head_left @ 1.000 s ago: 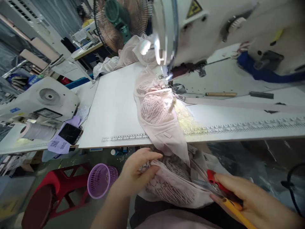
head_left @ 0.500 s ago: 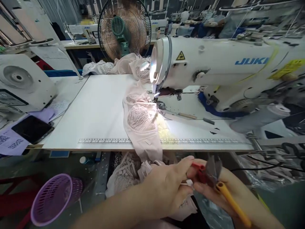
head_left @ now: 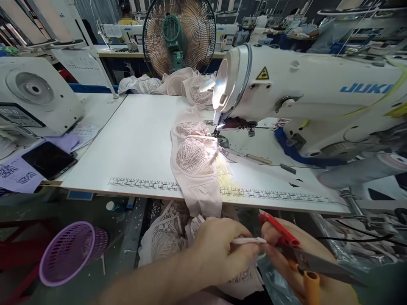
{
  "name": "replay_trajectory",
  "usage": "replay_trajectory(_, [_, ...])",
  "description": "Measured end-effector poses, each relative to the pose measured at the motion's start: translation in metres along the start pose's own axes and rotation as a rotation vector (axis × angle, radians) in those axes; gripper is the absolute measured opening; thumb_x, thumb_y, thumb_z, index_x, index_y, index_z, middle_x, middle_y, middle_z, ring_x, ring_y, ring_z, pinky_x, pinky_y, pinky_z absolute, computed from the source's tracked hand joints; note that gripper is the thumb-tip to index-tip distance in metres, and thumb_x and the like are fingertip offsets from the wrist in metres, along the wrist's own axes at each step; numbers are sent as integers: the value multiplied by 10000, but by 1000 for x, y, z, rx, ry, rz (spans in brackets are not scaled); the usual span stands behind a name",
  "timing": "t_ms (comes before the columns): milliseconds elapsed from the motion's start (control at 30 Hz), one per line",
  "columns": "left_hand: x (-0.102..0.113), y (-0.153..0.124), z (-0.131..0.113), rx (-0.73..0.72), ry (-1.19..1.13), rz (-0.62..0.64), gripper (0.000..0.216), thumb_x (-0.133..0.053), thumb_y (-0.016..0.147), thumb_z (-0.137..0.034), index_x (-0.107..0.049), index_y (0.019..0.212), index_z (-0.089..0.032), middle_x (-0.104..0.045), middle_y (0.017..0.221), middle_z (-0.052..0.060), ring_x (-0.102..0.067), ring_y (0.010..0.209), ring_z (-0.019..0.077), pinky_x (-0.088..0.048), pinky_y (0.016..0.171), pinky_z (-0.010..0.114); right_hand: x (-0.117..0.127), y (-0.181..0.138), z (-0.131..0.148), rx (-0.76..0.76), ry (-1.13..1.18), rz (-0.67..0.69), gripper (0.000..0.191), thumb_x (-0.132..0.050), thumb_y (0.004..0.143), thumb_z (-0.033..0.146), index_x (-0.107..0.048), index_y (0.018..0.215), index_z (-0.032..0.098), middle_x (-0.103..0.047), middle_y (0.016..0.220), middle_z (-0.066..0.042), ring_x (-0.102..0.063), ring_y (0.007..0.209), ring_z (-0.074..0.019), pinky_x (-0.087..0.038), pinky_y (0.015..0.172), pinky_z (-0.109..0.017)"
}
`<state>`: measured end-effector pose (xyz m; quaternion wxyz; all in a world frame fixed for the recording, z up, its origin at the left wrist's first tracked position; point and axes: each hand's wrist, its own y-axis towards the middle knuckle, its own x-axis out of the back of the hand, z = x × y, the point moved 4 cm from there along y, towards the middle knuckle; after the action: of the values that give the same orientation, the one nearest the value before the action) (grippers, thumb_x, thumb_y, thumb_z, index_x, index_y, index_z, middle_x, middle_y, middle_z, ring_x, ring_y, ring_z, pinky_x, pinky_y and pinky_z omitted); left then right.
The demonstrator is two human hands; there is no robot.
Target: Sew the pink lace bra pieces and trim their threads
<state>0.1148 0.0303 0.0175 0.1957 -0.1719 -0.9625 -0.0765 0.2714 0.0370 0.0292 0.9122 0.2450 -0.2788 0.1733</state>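
Below the table edge, my left hand (head_left: 219, 250) is closed, its thumb and fingers pinching a narrow pale strip (head_left: 246, 240). Closed around a pair of scissors (head_left: 329, 266) is my right hand (head_left: 305, 241); one handle is covered in red, the other in orange, and the dark blades point right. The right thumb and fingertip meet the strip's free end. Under the sewing machine's needle area lies a pale pink lace bra (head_left: 197, 159), its wing hanging over the table edge. More lace pieces (head_left: 165, 237) hang beneath my left hand.
A white JUKI sewing machine (head_left: 299, 80) stands on the right of the white table (head_left: 140, 140). Wooden-handled tweezers (head_left: 257, 159) lie beside its foot. A phone (head_left: 49, 160) rests on papers at left, a purple basket (head_left: 68, 254) on the floor. Behind stands a fan (head_left: 179, 38).
The scissors have turned in my right hand, blades now pointing right. The pale strip shows more clearly between my hands. The camera view has shifted slightly; the bra stays put.
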Motion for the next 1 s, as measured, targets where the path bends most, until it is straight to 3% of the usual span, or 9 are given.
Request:
replay_trajectory(100, [-3, 3, -5, -50, -104, 42, 308, -491, 822, -254, -442, 524, -192, -431, 499, -26, -406, 481, 115, -296, 527, 260, -3, -3, -5, -31, 19, 3, 156, -525, 886, 156, -486, 779, 262, -521, 743, -11, -531, 662, -185, -458, 545, -297])
replay_trajectory(267, [-5, 6, -8, -78, -175, 60, 386, -454, 840, -253, -269, 505, -202, -290, 478, -42, -296, 458, 106, -244, 509, 271, -2, -1, -3, -122, 91, -14, 94, -552, 886, 196, -523, 828, 265, -526, 746, 1, -530, 637, -166, -449, 524, -262])
replay_trajectory(467, [-7, 6, -6, 76, -229, 178, 350, -477, 812, -268, -311, 513, -191, -306, 496, -51, -301, 480, 87, -268, 494, 244, -3, -1, -11, -193, 195, 114, 77, -606, 862, 256, -597, 785, 262, -562, 683, 15, -537, 587, -165, -467, 537, -255])
replay_trajectory(600, [-11, 7, -1, 275, -365, 152, 284, -531, 761, -274, -404, 524, -181, -342, 510, -47, -313, 484, 80, -236, 453, 232, -7, -1, -10, -235, 211, 9, 104, -636, 836, 314, -596, 748, 275, -534, 627, 19, -500, 531, -172, -458, 482, -264])
replay_trajectory(733, [-18, 6, 4, 359, -517, 145, 241, -566, 713, -343, -481, 569, -169, -357, 500, -52, -296, 467, 73, -211, 435, 229, -11, -11, -17, -447, 330, -85, 252, -674, 795, 483, -611, 693, 261, -522, 624, 11, -491, 542, -171, -472, 487, -267])
replay_trajectory(867, [-19, 7, 11, 426, -616, 162, 232, -593, 653, -366, -519, 578, -159, -406, 520, -42, -342, 483, 75, -243, 452, 227, -13, -32, -37, -600, 435, 27, 343, -656, 787, 574, -687, 919, 259, -652, 748, -37, -625, 686, -229, -555, 637, -326])
replay_trajectory(1000, [-16, 9, 18, 479, -678, 167, 218, -612, 617, -340, -516, 552, -156, -421, 525, -40, -362, 498, 76, -260, 464, 222, -11, -58, -53, -634, 446, 130, 626, -593, 715, 747, -682, 1093, 256, -717, 828, -91, -673, 800, -316, -576, 720, -414])
